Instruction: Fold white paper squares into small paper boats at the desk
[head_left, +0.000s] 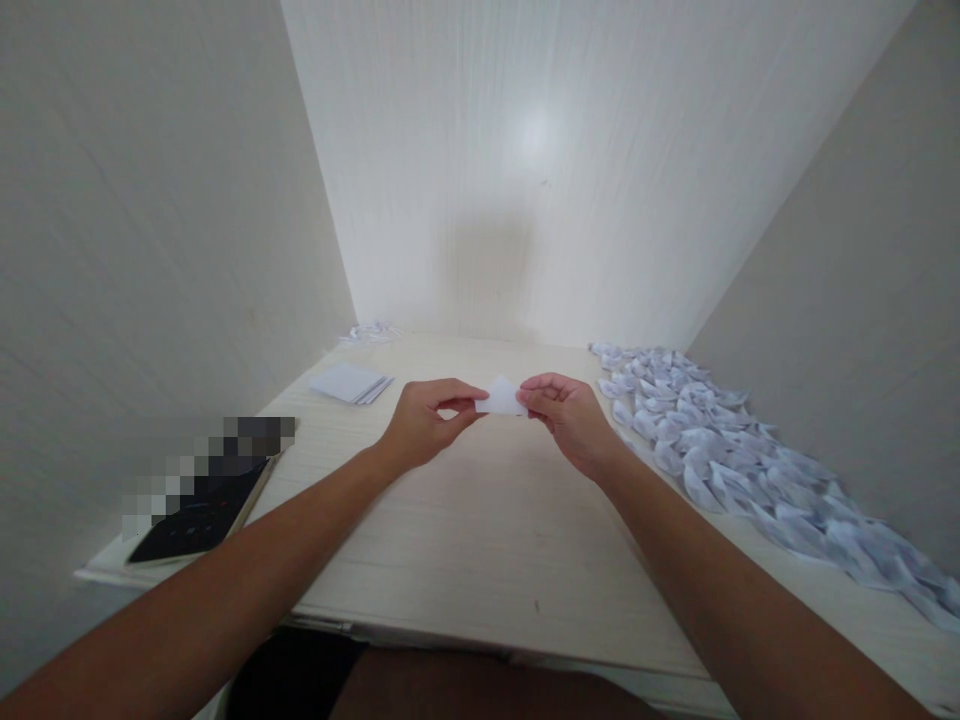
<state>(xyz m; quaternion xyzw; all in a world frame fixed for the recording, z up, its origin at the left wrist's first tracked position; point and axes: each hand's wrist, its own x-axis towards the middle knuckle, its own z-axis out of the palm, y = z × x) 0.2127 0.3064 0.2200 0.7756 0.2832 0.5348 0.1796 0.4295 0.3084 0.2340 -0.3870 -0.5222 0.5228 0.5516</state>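
Observation:
Between my two hands a small piece of white paper (500,398) is held up over the middle of the table. Its top comes to a point and its lower edge runs straight, so it looks folded. My left hand (431,420) pinches the left corner between thumb and fingers. At the right corner, my right hand (566,415) grips the paper with thumb and forefinger, the other fingers curled. Whatever lies behind the paper is hidden.
Flat white sheets (349,382) lie stacked on the table (480,550) at the left. A long heap of folded white paper pieces (697,430) covers the right side. A dark-screened device (202,515), partly pixelated, rests at the left edge. Paper scraps (371,331) sit in the back left corner. Walls enclose three sides.

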